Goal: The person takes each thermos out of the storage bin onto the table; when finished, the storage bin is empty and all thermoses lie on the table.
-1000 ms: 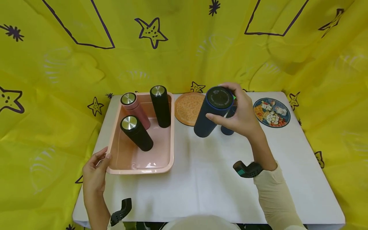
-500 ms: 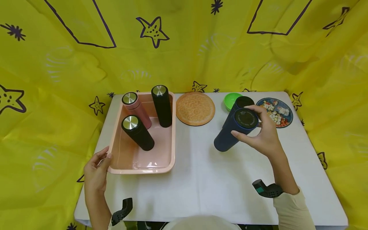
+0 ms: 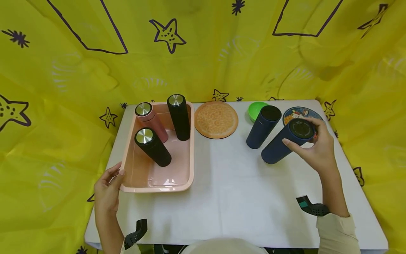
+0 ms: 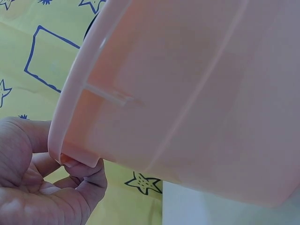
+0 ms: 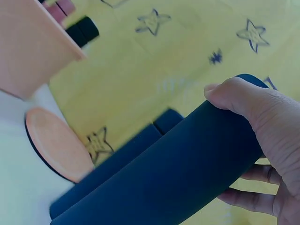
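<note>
My left hand (image 3: 107,190) pinches the near left corner of the pink plastic bin (image 3: 158,189); the left wrist view shows the fingers curled under its rim (image 4: 70,117). In the bin stand a pink thermos (image 3: 156,127) and two black thermoses, one upright at the back right (image 3: 179,121) and one nearer the front (image 3: 156,151), all with silver lid tops. At the right, my right hand (image 3: 318,150) grips a dark blue thermos (image 3: 277,148) near its top, thumb on the near side (image 5: 159,164). A second dark blue thermos (image 3: 260,131) stands just left of it.
Behind the blue thermoses sit a green bowl (image 3: 254,110) and a round picture-printed mat (image 3: 293,112), partly hidden by the hand and thermos. A round tan mat (image 3: 216,120) lies right of the bin. Yellow curtain (image 3: 203,63) hangs around the white table (image 3: 234,204).
My right hand has carried the blue thermos rightward, past the other blue thermos, which is now uncovered along with the green bowl. The left hand stays on the bin.
</note>
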Motion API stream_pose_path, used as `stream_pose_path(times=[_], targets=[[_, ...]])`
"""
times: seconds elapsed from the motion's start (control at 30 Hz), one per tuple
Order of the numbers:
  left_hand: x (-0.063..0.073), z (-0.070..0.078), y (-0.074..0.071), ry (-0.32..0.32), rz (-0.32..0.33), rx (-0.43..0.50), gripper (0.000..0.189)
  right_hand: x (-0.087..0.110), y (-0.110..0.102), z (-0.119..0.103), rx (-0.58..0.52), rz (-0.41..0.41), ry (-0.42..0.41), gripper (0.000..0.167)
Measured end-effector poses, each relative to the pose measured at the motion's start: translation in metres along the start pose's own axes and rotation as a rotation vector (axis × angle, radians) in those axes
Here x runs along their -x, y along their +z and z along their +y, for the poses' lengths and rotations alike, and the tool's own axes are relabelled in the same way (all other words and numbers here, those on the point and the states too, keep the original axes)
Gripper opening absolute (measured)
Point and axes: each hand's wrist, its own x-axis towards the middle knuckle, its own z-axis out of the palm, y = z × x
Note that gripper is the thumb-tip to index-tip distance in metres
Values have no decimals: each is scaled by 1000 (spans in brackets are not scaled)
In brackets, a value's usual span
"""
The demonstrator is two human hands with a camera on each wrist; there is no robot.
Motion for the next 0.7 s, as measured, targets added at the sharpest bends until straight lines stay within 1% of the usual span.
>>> stream_pose_path(times=[0.1,0.2,0.37,0.57,0.7], targets=[[0,-1,-1,-1,-7,-11,43,-6,-5,10,7,18,48,84],[-1,-2,-2,-6,-12,-27,45,-13,-7,19,5,17,75,83],[-1,-1,-1,-4,-9,-30,45,-23,-1,30,7,-5,93,82],[0,-1,-1,-3,-10,-24,46,-26,4,39,25,-38,134,81],[0,-2,-2,0,-6,-10,46,-28,6,42,22,-59,123,80]])
